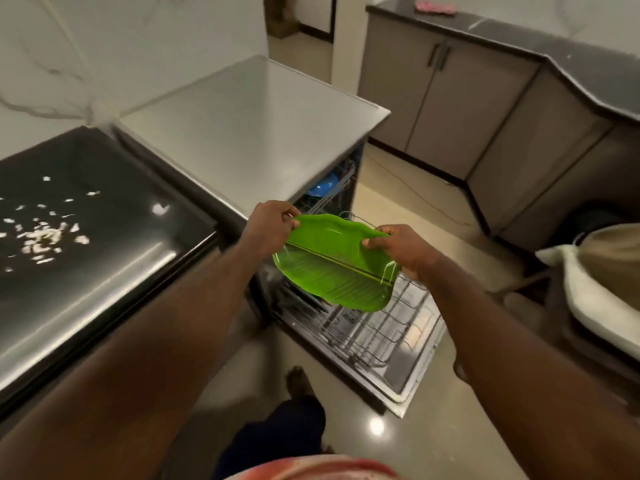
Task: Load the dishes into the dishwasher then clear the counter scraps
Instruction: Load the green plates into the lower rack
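White scraps [41, 237] lie on the dark table [114, 271]. The left hand [268, 225] and right hand [403, 249] grip a green plate [332, 268] above the pulled-out dishwasher rack [377, 327]; loading is underway, and slotting it upright likely comes next.

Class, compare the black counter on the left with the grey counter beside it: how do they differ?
The black counter is dark and glossy with glare; the grey counter is pale and matte. The black counter carries scattered white scraps; the grey counter shows none. The grey one sits over the open dishwasher. Both are flat and adjoining.
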